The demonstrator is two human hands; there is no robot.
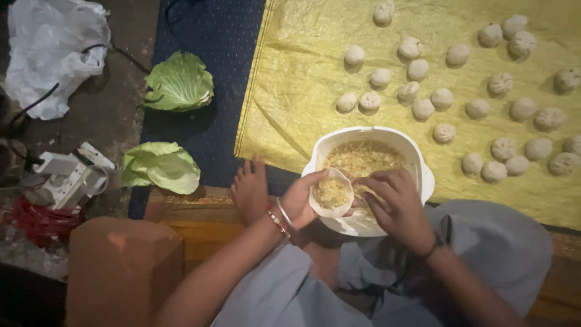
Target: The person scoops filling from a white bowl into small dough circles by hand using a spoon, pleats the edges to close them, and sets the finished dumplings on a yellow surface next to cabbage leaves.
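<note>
Near the lower middle of the frame, the left hand (298, 203) cups a round dough wrapper (331, 194) in its curled fingers, holding it just over the near rim of a white bowl (423, 169). A mound of pale minced filling (331, 192) sits in the wrapper. The right hand (396, 203) is beside it on the right, its fingers bent down and touching the wrapper's edge; whether they pinch the dough or only rest on it cannot be told. The bowl holds more of the same chopped mixture (363, 158) and stands at the lower edge of a yellow plastic sheet (290, 91) spread over the floor. Across the upper right of the frame, many finished pleated dumplings (442, 97) lie on that sheet, set apart from each other. A bare foot (250, 188) rests just left of the bowl. Further left, two cabbage leaves (178, 82) lie on a dark blue mat (218, 36). A crumpled white plastic bag (51, 48) is in the upper left corner, and a white power strip (69, 175) with cables sits at the left edge.
</note>
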